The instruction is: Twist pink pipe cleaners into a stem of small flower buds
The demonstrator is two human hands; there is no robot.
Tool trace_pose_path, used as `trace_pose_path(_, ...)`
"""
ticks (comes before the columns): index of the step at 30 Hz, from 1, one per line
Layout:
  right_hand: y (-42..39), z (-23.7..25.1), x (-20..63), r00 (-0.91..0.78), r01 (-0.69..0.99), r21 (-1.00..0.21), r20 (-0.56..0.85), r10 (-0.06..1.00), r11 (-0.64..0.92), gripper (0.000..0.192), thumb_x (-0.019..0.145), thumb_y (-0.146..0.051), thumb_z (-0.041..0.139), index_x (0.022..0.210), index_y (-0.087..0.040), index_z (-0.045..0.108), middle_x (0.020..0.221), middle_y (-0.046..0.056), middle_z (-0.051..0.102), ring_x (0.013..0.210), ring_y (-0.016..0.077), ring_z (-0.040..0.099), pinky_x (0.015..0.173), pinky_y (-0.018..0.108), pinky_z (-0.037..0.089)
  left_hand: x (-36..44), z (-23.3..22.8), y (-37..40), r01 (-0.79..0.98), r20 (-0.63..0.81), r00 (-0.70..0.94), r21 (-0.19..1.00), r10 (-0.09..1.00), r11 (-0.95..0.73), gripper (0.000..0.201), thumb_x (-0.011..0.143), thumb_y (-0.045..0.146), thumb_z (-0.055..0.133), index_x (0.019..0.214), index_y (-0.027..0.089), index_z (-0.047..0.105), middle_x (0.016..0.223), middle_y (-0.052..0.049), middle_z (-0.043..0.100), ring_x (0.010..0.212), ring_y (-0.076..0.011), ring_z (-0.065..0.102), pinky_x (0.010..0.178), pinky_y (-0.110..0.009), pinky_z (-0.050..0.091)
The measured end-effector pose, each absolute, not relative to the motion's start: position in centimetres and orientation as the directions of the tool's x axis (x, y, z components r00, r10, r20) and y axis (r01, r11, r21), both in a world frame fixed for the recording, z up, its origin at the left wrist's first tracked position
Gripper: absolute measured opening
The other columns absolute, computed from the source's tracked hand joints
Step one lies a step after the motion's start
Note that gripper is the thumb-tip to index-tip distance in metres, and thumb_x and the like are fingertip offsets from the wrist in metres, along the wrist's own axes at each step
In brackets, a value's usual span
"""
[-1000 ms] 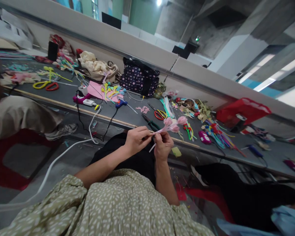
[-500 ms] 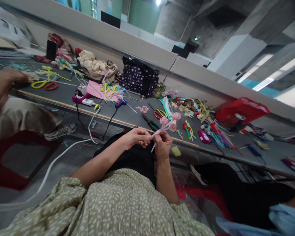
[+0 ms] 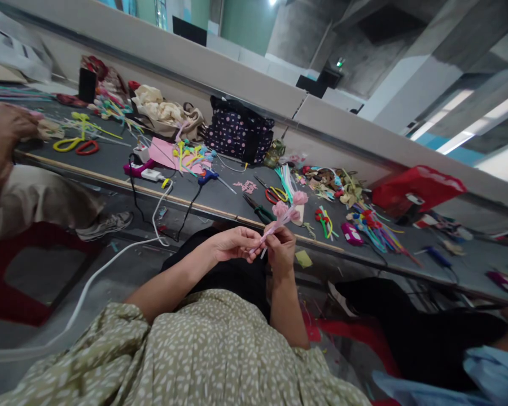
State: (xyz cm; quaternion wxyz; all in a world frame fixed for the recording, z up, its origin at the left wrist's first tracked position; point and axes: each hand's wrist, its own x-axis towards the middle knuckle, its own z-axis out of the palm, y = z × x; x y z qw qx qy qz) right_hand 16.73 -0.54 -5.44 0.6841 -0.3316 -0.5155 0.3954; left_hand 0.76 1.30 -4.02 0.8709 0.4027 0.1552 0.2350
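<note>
Between my two hands, just in front of the table edge, is a small bunch of pink artificial flowers (image 3: 280,208) with pale pink stems. My left hand (image 3: 242,243) pinches the lower part of the stems. Higher up, just under the blooms, my right hand (image 3: 280,245) has its fingers closed round them. The blooms point up and to the right, over the table. Green-handled pliers (image 3: 259,210) and scissors with red and yellow handles (image 3: 276,194) lie on the table just beyond the flowers.
On the dark table (image 3: 232,208) lie a blue glue gun (image 3: 207,176), a pink sheet (image 3: 163,153) with small yellow and blue flowers, and several coloured stems (image 3: 375,225). A polka-dot bag (image 3: 239,132) stands behind. A white cable (image 3: 97,273) hangs at left. A co-worker's hand (image 3: 12,121) is far left.
My left hand has shifted slightly down along the stems, and the blooms have turned and dipped a little. The co-worker's hand at far left has moved up.
</note>
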Motion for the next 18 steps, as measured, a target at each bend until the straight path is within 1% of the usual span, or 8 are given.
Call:
trace_pose_path(4,-0.7,-5.5,16.8,0.126,-0.18,-0.887,0.407,0.904,0.425,0.023,0.062,-0.031,0.075,0.064,-0.019,0.055,0.064,-0.003,0.057,0.056,0.0107,0.052,0.052,0.024,0.043,0.9,-4.1,1.3,-0.311,-0.074,0.815,0.781,0.575,0.541,0.028,0.058,0.026,0.085,0.071,0.011,0.065,0.063,-0.002,0.064,0.05,-0.0084,0.059,0.053,-0.021,0.05)
trace_pose_path(8,-1.0,-5.0,16.9,0.093,-0.205,-0.899,0.375,0.922,0.386,0.027,0.062,-0.034,0.078,0.064,-0.019,0.055,0.063,-0.003,0.057,0.053,0.0098,0.049,0.049,0.023,0.041,0.9,-3.8,1.1,-0.352,-0.017,0.743,0.841,0.67,0.411,0.026,0.058,0.026,0.084,0.068,0.011,0.065,0.06,-0.001,0.062,0.049,-0.0088,0.057,0.052,-0.022,0.047)
trace_pose_path(13,-1.1,-4.8,17.0,0.116,-0.177,-0.924,0.322,0.94,0.338,0.026,0.063,-0.036,0.077,0.064,-0.019,0.057,0.061,-0.003,0.057,0.05,0.0084,0.043,0.046,0.022,0.033,1.1,-2.9,0.6,-0.341,0.09,0.576,0.93,0.812,0.139,0.026,0.059,0.03,0.082,0.066,0.011,0.066,0.058,-0.001,0.062,0.049,-0.0076,0.053,0.054,-0.022,0.044)
trace_pose_path(16,-0.9,-4.9,17.0,0.162,-0.144,-0.931,0.313,0.936,0.336,0.024,0.064,-0.034,0.076,0.063,-0.018,0.059,0.055,-0.005,0.052,0.047,0.0069,0.037,0.045,0.022,0.028,1.3,-2.7,0.5,-0.285,0.186,0.472,0.957,0.862,-0.05,0.027,0.062,0.034,0.079,0.065,0.011,0.065,0.054,0.0,0.059,0.049,-0.0078,0.05,0.05,-0.021,0.039)
trace_pose_path(18,-0.9,-5.0,16.8,0.187,-0.113,-0.931,0.323,0.928,0.347,0.022,0.066,-0.033,0.074,0.063,-0.016,0.06,0.051,-0.006,0.048,0.046,0.0063,0.035,0.045,0.022,0.026,1.4,-2.8,0.3,-0.21,0.282,0.384,0.954,0.879,-0.214,0.026,0.066,0.035,0.076,0.064,0.012,0.063,0.054,0.001,0.057,0.05,-0.0077,0.047,0.048,-0.02,0.035)
